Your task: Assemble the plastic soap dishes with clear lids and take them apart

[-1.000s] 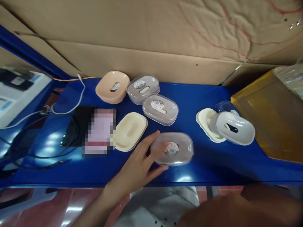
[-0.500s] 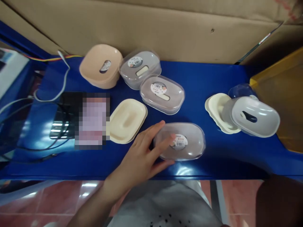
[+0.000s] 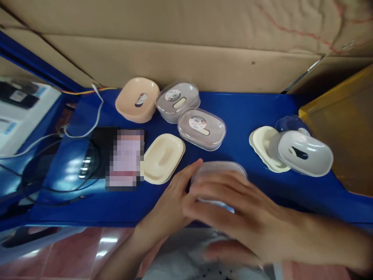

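While the left hand (image 3: 175, 198) rests its fingers at the left end of the near box (image 3: 224, 168), the blurred right hand (image 3: 244, 210) reaches across that box, fingers bent. Whether either hand grips it cannot be told, since the right hand hides the contact. The box lies on the blue counter (image 3: 163, 200), under the right fingers. Just beyond the left fingers sit a cream tray (image 3: 163, 157) and a lidded box (image 3: 201, 128).

seemingly a workshop — blue bench (image 3: 239, 111), cardboard backing (image 3: 163, 58), tiled floor (image 3: 72, 252)
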Demonstrator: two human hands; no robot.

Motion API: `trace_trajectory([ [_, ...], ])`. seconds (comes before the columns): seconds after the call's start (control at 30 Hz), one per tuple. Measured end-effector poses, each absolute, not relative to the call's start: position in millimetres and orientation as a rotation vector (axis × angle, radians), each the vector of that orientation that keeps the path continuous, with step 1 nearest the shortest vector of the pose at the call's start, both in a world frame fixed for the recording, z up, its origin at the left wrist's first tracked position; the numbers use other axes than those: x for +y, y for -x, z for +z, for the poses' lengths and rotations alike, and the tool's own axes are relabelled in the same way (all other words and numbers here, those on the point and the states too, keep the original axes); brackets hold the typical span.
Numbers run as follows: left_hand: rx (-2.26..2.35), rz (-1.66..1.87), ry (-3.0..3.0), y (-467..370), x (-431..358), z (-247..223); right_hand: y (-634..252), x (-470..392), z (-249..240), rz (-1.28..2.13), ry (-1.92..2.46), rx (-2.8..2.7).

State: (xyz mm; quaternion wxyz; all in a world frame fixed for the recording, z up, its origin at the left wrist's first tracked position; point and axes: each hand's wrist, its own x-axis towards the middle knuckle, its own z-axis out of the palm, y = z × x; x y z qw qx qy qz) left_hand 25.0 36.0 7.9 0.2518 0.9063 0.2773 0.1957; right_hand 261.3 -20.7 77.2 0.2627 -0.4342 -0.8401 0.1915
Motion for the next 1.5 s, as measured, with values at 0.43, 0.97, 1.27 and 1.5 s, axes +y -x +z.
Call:
trace_trajectory([
  [0.43,0.734,0.660,-2.492,-24.8,33.4,3.9,-290.5,-68.1,30.0,-0.366,2.072,-2.027],
  [0.97,1.223,1.101,-2.746,-9.6,42.0,10.7,-297.3,65.1,40.3,-0.180,2.054,-1.938],
  [1.27,1.032,0.978,-2.858,-0.8,49.6,-17.3,-333.2,26.3,34.5,-0.259,1.850,-2.091],
  [1.5,0.724,0.922,-2.889,-1.3,46.5,-11.8,-370.4,42.0,43.4,-0.195,1.949,-2.066],
])
